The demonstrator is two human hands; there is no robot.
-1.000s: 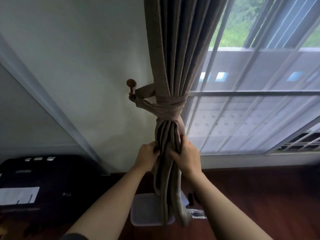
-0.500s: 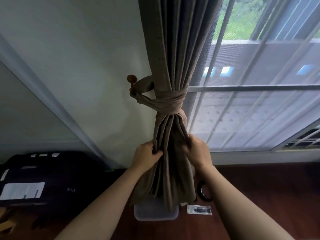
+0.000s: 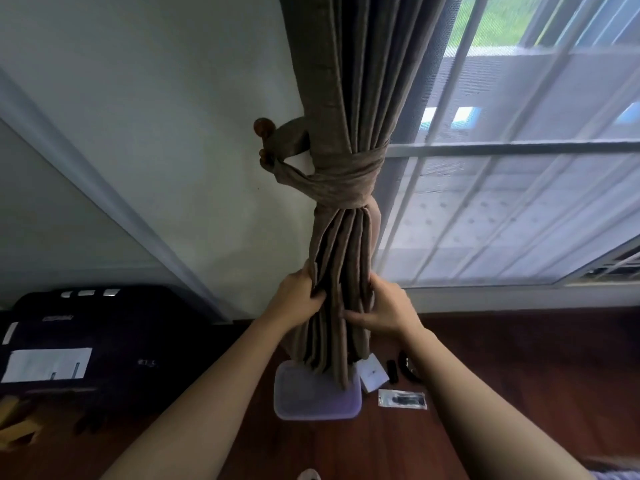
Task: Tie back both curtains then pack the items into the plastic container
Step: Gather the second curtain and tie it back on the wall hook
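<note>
The brown curtain (image 3: 346, 98) hangs gathered against the wall (image 3: 173, 133) at the left edge of the window (image 3: 519, 209). A tieback (image 3: 346, 178) of the same cloth is wrapped round it and loops over a wooden knob (image 3: 262, 126) on the wall.

Below the tieback, both hands hold the bunched folds. The left hand (image 3: 298, 301) grips the left edge, its fingers (image 3: 317, 295) curled into the pleats. The right hand (image 3: 386, 311) clasps the right side, with the thumb laid across the front and the other fingers wrapped behind.

The curtain's lower end hangs in front of the container (image 3: 311, 403), a clear plastic tub on the wooden floor (image 3: 519, 375); whether the cloth touches it cannot be told. Just right of the tub lie a white card (image 3: 372, 375) and a clear packet (image 3: 401, 399) with something dark inside. Near them are two small black items (image 3: 392, 370), one partly hidden by the right forearm, perhaps a cable.

At far left stands a black case (image 3: 121, 334) with a paper (image 3: 46, 363) on it.
</note>
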